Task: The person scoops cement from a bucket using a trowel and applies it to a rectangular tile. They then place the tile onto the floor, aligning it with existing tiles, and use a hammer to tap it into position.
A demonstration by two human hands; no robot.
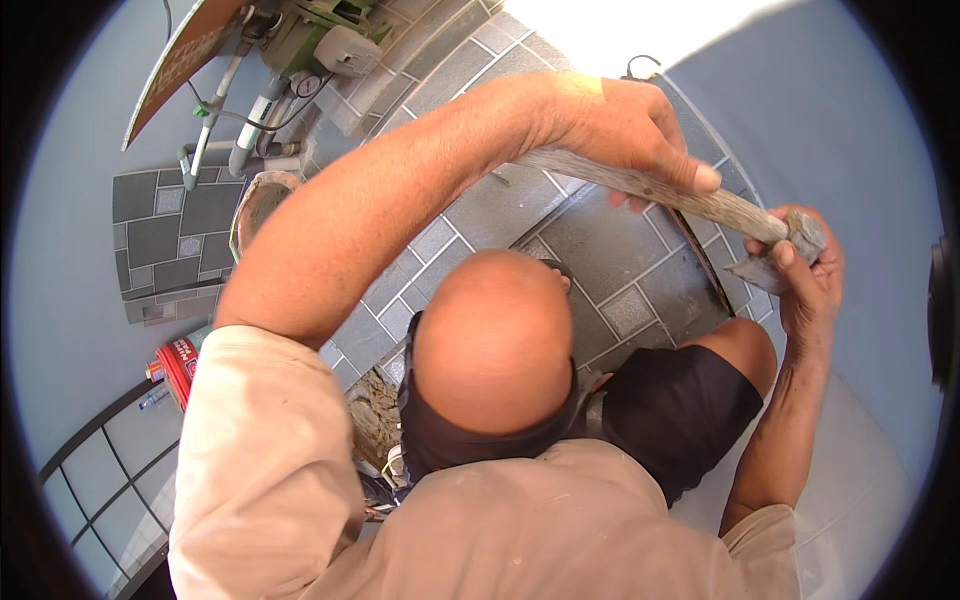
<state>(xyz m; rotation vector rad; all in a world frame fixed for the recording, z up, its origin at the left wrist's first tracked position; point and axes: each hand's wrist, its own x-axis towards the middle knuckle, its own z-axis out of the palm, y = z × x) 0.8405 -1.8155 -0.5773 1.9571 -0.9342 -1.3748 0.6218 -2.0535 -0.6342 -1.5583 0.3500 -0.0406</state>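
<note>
A hammer (715, 206) with a worn wooden handle and a grey, wedge-shaped head stretches across the upper right, held up over the tiled floor. My left hand (635, 130) is closed round its handle, thumb lying along the wood. Around the head, at the handle's far right end, the fingers of my right hand (818, 270) are wrapped, with the thumb pressed on the metal. Part of the head is hidden by those fingers. The handle's other end passes behind my left wrist.
Grey patterned tiles (470, 215) cover the floor around my bent knees. A green pump (315, 45) with pipes stands at the upper left, above a round container (262, 205). A red can (178, 370) and broken rubble (375, 410) lie left. A blue wall (850, 130) rises right.
</note>
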